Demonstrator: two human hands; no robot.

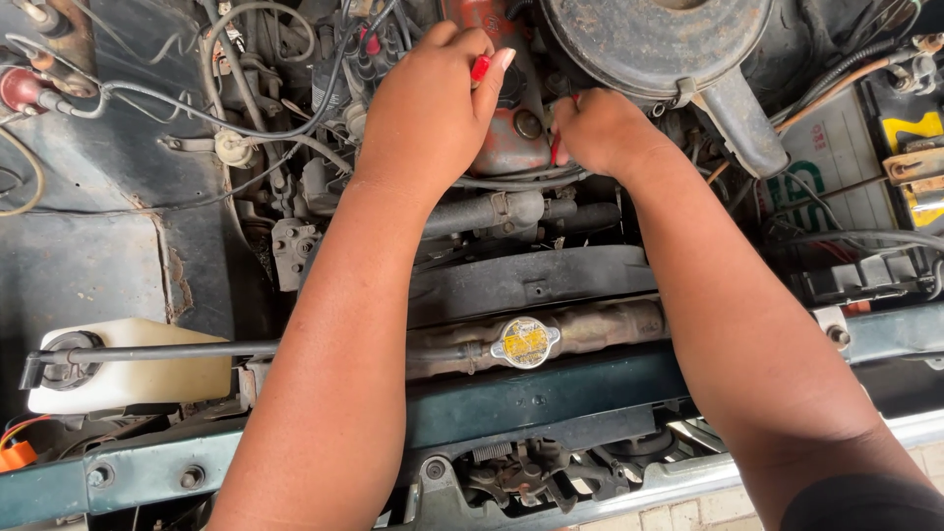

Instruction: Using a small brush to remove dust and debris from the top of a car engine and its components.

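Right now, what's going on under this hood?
A person leans over an open engine bay with both bare hands on the reddish engine cover. The left hand pinches a small red-handled tool between its fingers, while the right hand presses against the cover just below the round air cleaner. Nearer the camera, the radiator cap sits in place and a white fluid reservoir stands at the left.

Both hands work above the radiator cap (525, 342): the left hand (433, 108) pinches a red tool handle (481, 67) over the red engine cover (511, 138); the right hand (602, 130) grips beside it, below the air cleaner (654, 39).
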